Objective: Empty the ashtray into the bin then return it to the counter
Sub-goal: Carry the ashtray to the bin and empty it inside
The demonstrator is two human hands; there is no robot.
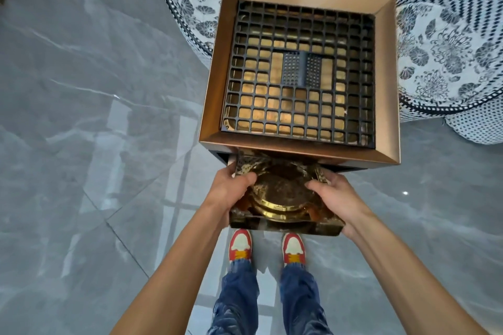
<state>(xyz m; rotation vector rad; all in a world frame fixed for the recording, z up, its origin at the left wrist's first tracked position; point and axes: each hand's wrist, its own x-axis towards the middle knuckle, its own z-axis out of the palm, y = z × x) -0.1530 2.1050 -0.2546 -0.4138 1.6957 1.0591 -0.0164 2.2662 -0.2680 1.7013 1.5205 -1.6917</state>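
In the lower middle of the frame, both hands hold the ashtray [285,207], a square tray of shiny gold metal with a round, domed centre that looks brown and stained. The tray is tilted: its far edge goes into the dark slot under the top of the bin [215,90], and its near edge, flat and reflecting, lies toward the person. It is square, so no long axis is clear.

The left hand [228,193] grips the left side of the tray, thumb over the upper face and fingers closed under the edge. The right hand [334,198] grips the right side in the same way, thumb on top, palm against the side wall. Both forearms are bare and reach up from the bottom corners of the frame, almost symmetric.

The bin is a square column with a copper-coloured, sloped rim. Inside its top sits a black grid [299,71] of small square cells over a golden pan.

Under the tray are two red and cream shoes [241,245] and blue jeans, on a glossy grey marble floor [81,117].
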